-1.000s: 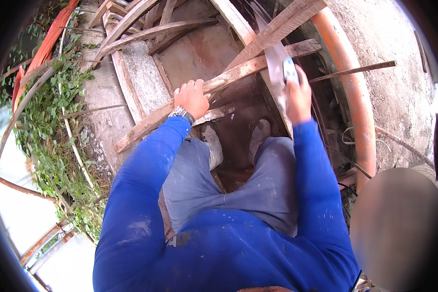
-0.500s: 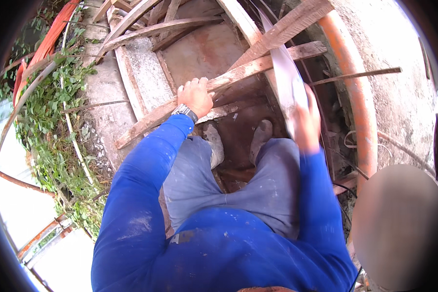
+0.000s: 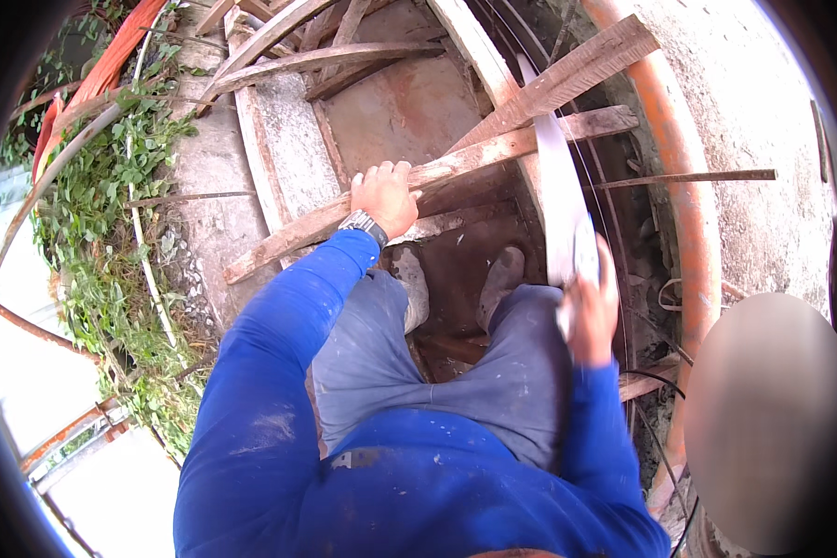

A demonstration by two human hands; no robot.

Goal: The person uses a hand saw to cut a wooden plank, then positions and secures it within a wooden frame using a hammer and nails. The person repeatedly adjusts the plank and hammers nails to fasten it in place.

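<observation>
A rough wooden beam (image 3: 298,232) slants across the frame in front of my legs. Over its middle my left hand (image 3: 385,197) is closed, fingers curled across the top edge, with a watch on the wrist. My right hand (image 3: 593,314), slightly blurred, grips the handle of a handsaw (image 3: 556,177). The saw's long pale blade points away from me and crosses the beam near its right end. A splintered board (image 3: 563,84) lies slanting across that end, beside the blade. Whether the teeth are in the wood is hidden by blur.
My boots (image 3: 502,279) stand inside a wooden frame over a reddish-brown floor. Curved planks (image 3: 335,56) lie at the back. An orange pipe (image 3: 688,177) and a protruding metal bar (image 3: 744,176) are at right, with wires nearby. Green plants (image 3: 112,214) grow along the left.
My right hand has drawn the saw back toward my body. My left hand keeps its grip on the beam. The whole view has shifted slightly.
</observation>
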